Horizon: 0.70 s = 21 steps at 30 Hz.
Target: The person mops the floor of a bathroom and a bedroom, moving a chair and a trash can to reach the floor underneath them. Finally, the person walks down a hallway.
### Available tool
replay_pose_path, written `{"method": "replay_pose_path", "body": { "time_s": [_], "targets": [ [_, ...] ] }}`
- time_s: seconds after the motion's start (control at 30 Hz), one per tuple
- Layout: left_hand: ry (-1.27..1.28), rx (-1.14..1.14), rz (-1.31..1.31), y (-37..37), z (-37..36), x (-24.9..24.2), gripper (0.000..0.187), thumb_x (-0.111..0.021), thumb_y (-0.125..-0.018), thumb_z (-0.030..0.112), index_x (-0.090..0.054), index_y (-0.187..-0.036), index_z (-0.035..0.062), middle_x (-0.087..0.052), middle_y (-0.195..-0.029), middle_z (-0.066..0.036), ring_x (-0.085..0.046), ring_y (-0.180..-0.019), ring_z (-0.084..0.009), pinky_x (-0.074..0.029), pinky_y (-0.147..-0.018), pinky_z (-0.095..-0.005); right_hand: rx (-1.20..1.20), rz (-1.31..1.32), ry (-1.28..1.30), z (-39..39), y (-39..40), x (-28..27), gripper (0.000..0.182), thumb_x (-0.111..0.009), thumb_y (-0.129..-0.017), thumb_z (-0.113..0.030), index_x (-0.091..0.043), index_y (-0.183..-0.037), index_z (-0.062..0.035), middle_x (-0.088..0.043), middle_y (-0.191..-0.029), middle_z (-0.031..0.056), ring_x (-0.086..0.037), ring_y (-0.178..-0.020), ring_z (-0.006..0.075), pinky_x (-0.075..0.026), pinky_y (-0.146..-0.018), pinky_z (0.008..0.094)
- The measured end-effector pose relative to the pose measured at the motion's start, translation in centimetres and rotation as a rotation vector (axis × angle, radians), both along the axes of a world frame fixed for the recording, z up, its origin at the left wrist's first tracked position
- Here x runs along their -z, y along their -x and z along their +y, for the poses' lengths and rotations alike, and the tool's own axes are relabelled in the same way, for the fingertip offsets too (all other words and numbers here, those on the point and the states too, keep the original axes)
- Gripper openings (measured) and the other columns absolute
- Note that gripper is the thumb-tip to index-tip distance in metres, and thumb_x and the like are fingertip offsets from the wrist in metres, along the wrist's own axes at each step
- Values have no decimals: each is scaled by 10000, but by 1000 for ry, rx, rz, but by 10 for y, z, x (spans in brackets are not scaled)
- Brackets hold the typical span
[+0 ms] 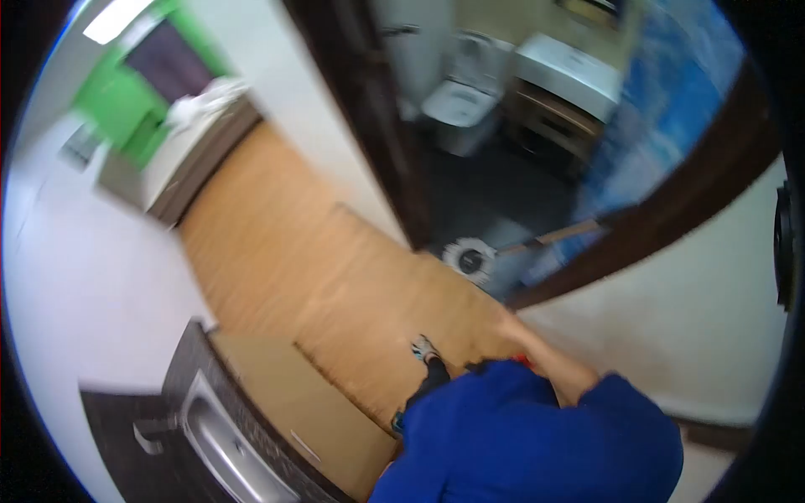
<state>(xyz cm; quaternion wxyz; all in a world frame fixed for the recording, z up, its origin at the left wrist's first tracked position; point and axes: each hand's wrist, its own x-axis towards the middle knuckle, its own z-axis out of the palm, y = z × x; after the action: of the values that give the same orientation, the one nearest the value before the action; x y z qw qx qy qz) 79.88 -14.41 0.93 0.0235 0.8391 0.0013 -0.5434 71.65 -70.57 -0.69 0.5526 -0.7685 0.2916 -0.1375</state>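
My right arm reaches forward from the blue shirt [537, 427], and my right hand [508, 324] is over the wood floor close to the bathroom doorway. Motion smears its fingers, so I cannot tell whether they hold anything. A small red patch [523, 360] shows beside the forearm at the shirt's edge. Nearest to that hand, past the threshold, lies a round mop head [470, 261] with a white fringe. Its thin handle [553, 236] slants up to the right against the door frame. My left hand is out of the picture.
A dark door frame [662, 226] borders the bathroom, which has a toilet [459, 104], a white basin [570, 74] and a blue patterned curtain [650, 126]. At lower left is a counter with a steel sink [201, 411] and faucet [153, 432]. A bed [205, 155] stands far left.
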Motion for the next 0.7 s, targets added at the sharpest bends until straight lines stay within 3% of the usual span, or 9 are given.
{"method": "replay_pose_path", "body": {
  "time_s": [0.03,0.13,0.23,0.33,0.37,0.43,0.5,0.6,0.7],
  "targets": [
    [84,15,15,-13,-19,3,355,-564,-936,354,-716,-1116,88,-643,-1098,-123,-598,-1042,-277,-482,-864,-420,178,551,-173,-54,9,26,765,-823,-801,-327,-480,-1399,6,-659,-1189,237,-643,-1112,308,-531,-917,425],
    [262,17,45,-68,-57,9,270,-571,-946,293,-711,-1062,94,-632,-979,-85,-590,-914,-236,-479,-769,-390,702,161,-608,-108,11,-62,1087,-851,-778,-361,-200,-1571,-2,-483,-1463,222,-482,-1345,324,-386,-1118,406],
    [427,-68,19,-152,-78,17,192,-578,-956,233,-707,-1008,99,-620,-859,-46,-582,-786,-196,-476,-674,-360,1024,21,-482,-105,-26,-102,1142,-841,-799,-331,-91,-1598,-13,-327,-1567,246,-334,-1456,325,-267,-1192,404],
    [584,-193,-73,-282,-125,11,135,-586,-966,172,-702,-955,105,-609,-739,-8,-574,-658,-155,-472,-579,-331,1272,-307,-463,-122,-59,-148,1141,-838,-808,-313,-73,-1603,-25,-263,-1602,248,-253,-1501,317,-210,-1216,399],
    [535,-230,-71,-329,-148,3,205,-597,-968,220,-703,-993,46,-645,-811,-26,-585,-686,-169,-491,-597,-336,1427,-426,-377,-132,-70,-158,871,-810,-843,-280,-329,-1523,-25,-442,-1495,179,-392,-1416,269,-265,-1184,379],
    [668,72,-318,-402,-198,21,374,-604,-980,289,-663,-1135,-45,-729,-955,-115,-683,-847,-212,-546,-784,-351,1336,-553,-317,-163,-58,-166,591,-776,-876,-251,-497,-1350,-34,-551,-1347,123,-480,-1307,223,-306,-1141,357],
    [675,199,-372,-395,-310,-66,309,-652,-967,251,-659,-1171,19,-713,-1005,-109,-675,-938,-210,-532,-833,-346,1376,-577,-299,-181,-57,-213,174,-709,-928,-183,-646,-1027,-55,-650,-1086,40,-579,-1105,161,-381,-1040,320],
    [877,314,-255,-346,-462,-148,385,-690,-938,254,-654,-1242,20,-728,-1123,-163,-699,-1032,-270,-537,-892,-369,1049,-572,-156,-173,-52,-265,178,-666,-950,-175,-607,-1045,-36,-657,-1164,96,-601,-1113,195,-414,-1013,340],
    [1193,591,-153,-266,-574,-148,497,-744,-879,255,-622,-1303,25,-633,-1315,-203,-591,-1255,-337,-470,-1055,-405,784,-635,79,-130,-58,-310,257,-624,-973,-226,-560,-1126,-30,-639,-1183,164,-608,-1109,252,-429,-1019,403]
  ]
}}
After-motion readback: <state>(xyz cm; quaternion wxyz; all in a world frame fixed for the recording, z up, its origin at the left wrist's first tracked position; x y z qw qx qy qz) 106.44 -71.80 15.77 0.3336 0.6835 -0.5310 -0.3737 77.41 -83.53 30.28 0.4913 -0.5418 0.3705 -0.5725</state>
